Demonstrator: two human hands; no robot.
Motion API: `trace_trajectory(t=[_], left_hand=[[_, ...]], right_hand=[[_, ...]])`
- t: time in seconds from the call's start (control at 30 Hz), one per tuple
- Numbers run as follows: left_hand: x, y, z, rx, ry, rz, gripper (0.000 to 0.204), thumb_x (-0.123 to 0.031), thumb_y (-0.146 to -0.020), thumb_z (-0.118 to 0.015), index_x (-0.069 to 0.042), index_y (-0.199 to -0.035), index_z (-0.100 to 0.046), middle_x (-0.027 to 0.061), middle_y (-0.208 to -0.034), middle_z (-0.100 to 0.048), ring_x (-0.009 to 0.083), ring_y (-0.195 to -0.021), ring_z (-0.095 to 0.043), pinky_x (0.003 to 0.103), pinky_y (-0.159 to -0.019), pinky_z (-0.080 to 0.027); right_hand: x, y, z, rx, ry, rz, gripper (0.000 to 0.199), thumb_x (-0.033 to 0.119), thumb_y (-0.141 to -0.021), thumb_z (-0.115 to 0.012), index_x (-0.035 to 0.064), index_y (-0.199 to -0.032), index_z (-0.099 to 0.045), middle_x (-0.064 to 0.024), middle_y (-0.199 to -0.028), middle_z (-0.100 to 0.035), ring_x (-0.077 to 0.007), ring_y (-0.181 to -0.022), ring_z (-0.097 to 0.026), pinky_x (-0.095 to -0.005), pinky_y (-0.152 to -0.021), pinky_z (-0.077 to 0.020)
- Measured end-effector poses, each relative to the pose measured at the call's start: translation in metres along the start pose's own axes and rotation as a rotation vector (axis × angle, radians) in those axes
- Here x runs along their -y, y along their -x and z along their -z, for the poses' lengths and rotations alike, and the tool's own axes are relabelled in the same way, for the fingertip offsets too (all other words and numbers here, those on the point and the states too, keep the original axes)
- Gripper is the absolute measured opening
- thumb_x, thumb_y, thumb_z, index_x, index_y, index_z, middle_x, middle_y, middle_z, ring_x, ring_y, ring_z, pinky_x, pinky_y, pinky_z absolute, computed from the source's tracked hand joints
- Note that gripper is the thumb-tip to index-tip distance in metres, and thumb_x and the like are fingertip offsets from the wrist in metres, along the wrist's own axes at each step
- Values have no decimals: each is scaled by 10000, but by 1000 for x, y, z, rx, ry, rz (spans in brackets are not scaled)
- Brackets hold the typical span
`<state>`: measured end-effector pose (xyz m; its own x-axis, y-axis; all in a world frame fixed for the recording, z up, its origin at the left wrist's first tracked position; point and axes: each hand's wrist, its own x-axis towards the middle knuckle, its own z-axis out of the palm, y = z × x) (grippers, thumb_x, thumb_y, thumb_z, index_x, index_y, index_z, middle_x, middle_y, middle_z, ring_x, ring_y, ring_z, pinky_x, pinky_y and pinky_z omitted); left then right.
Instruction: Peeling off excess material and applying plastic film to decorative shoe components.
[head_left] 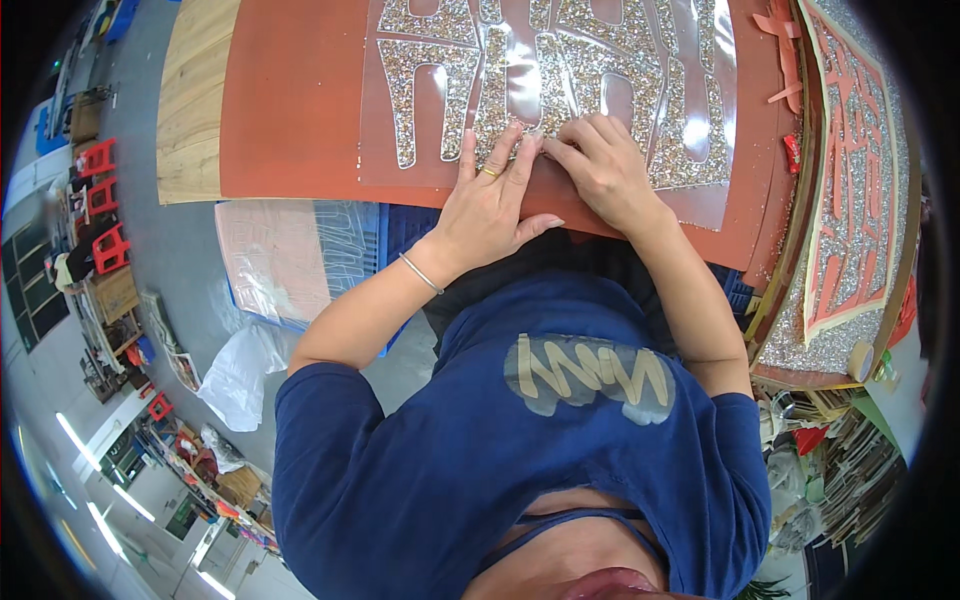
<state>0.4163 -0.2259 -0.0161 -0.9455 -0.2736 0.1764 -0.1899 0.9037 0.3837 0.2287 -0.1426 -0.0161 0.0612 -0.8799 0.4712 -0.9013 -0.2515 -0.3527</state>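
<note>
— So, what do the fingers do now?

— The left hand [487,205] lies flat, fingers [520,150] spread, and presses down the clear film [520,90] with the glitter shapes [440,85]. It grips nothing. The right hand [600,165] is curled; its fingertips [560,148] pinch at the lower edge of the film, just beside the left fingertips. Whether they already hold a piece, I cannot tell.

— And where is the film?

— It lies flat on the red board [290,110], near the board's front edge, close to the person's body. The board rests on a wooden table [195,110].

— Which step is this, you think?

— I judge it is picking or peeling at one small spot, while the other hand keeps the sheet from sliding. The next move calls for a fine pinch and steady pressure.

— Anything else around?

— A second glitter panel [850,180] stands at the right, apart from the hands.
</note>
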Motion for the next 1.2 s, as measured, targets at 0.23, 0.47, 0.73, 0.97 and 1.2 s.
trace_trajectory(t=[0.23, 0.47, 0.73, 0.97, 1.2], left_hand=[[-4, -11, 1, 74, 19, -47, 905, -512, -834, -595, 41, -1435, -207, 105, -1439, -402, 296, -1425, -186, 583, -1112, -73], [-2, -28, 7, 143, -13, -106, 836, -509, -818, -604, 7, -1406, -307, 63, -1428, -416, 291, -1410, -222, 584, -1112, -85], [6, -20, 13, 152, -94, -137, 785, -489, -827, -601, -10, -1393, -344, 55, -1375, -480, 285, -1413, -221, 563, -1124, -62], [14, -6, 16, 105, 18, -76, 760, -419, -848, -622, -1, -1407, -321, 83, -1377, -482, 302, -1411, -227, 550, -1127, -82], [14, 3, 5, -39, 33, -32, 814, -378, -865, -628, 26, -1438, -214, 96, -1405, -462, 319, -1417, -211, 542, -1127, -83]], right_hand=[[-5, 25, 19, -121, 49, -128, 349, 6, -673, -613, 24, -1021, -635, -80, -921, -594, -249, -841, -563, -358, -734, -443], [-6, 115, 108, -306, 272, -614, 280, -51, -786, -639, 36, -1048, -685, -106, -937, -613, -245, -868, -595, -325, -749, -488], [-2, 278, 200, 85, 630, -1264, 201, 99, -914, -547, 70, -1069, -671, -114, -999, -633, -278, -912, -615, -348, -797, -484], [-9, 248, 186, -17, 680, -1129, 152, 97, -891, -580, 45, -1007, -663, -118, -953, -641, -282, -895, -616, -352, -789, -481], [4, 64, 69, -181, 57, -448, 165, -16, -756, -660, 40, -910, -646, -106, -873, -609, -276, -802, -575, -359, -699, -476]])
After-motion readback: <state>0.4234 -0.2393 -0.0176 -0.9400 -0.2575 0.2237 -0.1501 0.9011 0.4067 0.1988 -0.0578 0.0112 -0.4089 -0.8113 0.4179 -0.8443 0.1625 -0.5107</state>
